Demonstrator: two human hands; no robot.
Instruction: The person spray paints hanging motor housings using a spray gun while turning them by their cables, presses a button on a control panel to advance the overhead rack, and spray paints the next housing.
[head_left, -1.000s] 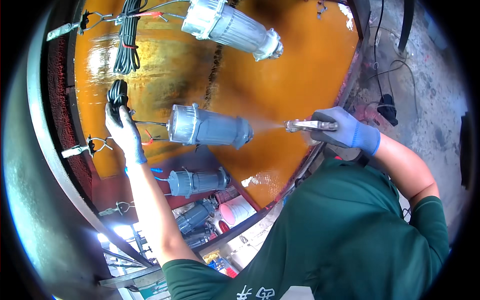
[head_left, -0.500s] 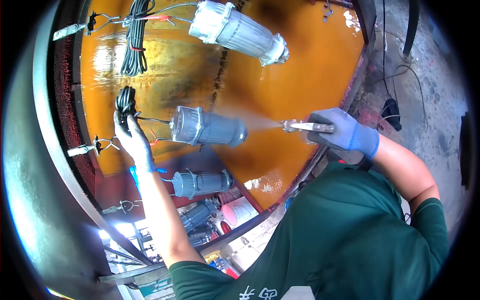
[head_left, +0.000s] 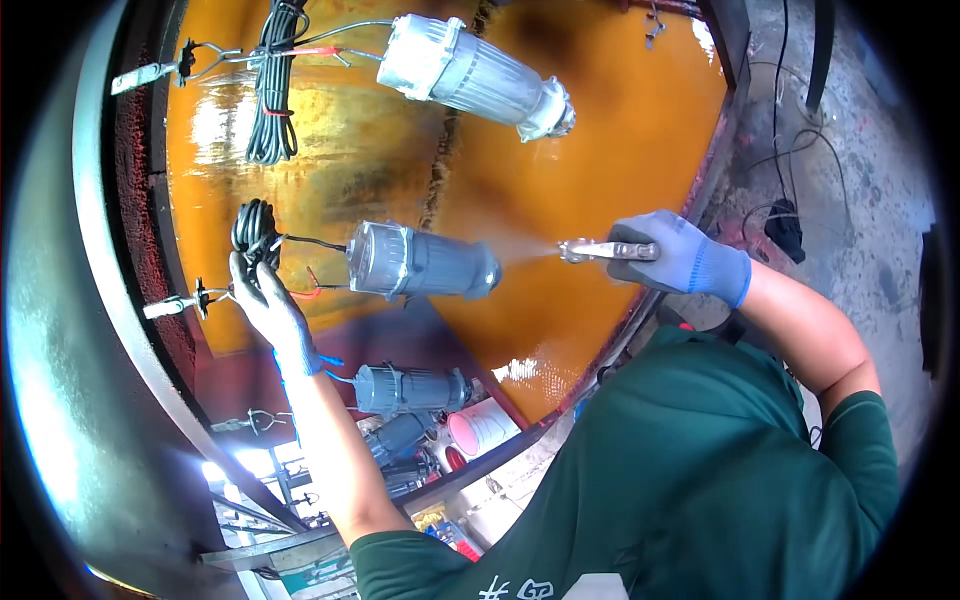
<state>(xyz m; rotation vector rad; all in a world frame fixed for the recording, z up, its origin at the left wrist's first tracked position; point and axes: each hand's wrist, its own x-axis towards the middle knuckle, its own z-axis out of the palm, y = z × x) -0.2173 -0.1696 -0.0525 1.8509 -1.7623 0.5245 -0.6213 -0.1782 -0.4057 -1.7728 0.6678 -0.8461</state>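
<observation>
In front of me hangs a grey pump-like motor (head_left: 425, 262), ribbed and cylindrical, tilted nearly sideways in view. My left hand (head_left: 275, 315), in a grey-palmed glove, grips the lower end of its bundled black cable (head_left: 255, 230). My gloved right hand (head_left: 675, 253) is closed around a metal spray gun (head_left: 605, 250). A pale mist leaves the nozzle leftward and meets the motor's rounded right end. The gun stays apart from the motor, and its trigger is partly hidden by my fingers.
A paler motor (head_left: 475, 75) with a long cable coil (head_left: 272, 95) hangs beyond, and another grey motor (head_left: 410, 388) hangs nearer. Metal hooks (head_left: 175, 304) line the left rail. Behind stands a wet orange-brown panel (head_left: 590, 150). A pink-and-white bucket (head_left: 482, 426) sits below.
My left hand and the cable bundle have come slightly lower in view. The motor appears shifted a little down and right. My right hand has edged left, with mist still coming out.
</observation>
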